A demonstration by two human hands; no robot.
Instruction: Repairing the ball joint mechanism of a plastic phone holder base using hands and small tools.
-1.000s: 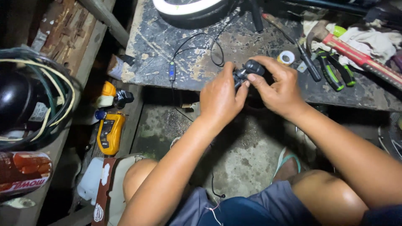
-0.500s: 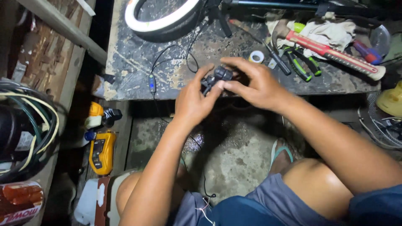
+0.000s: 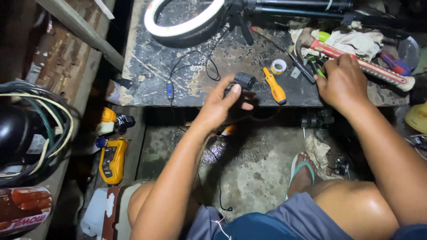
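Observation:
My left hand (image 3: pixel 221 106) grips a small black cylindrical part (image 3: pixel 242 82) with a cable, held over the front edge of the worn dark bench (image 3: pixel 151 75). My right hand (image 3: pixel 340 82) has reached right onto the bench and rests its fingers on a black-and-green hand tool (image 3: pixel 314 64), next to a long red-handled tool (image 3: pixel 362 66). An orange-handled screwdriver (image 3: pixel 273 86) lies on the bench between the two hands, and a small roll of white tape (image 3: pixel 279 66) sits just behind it.
A white ring light (image 3: pixel 184 20) and black tripod legs (image 3: pixel 284 5) stand at the back of the bench. Rags (image 3: pixel 351 40) lie at back right. A yellow multimeter (image 3: pixel 112 160) lies on the floor at left, beside a black motor with coiled wires (image 3: pixel 26 133).
My right hand let go of the black part and moved right to the tools on the bench. My left hand alone keeps the part. The camera view shifted down and left.

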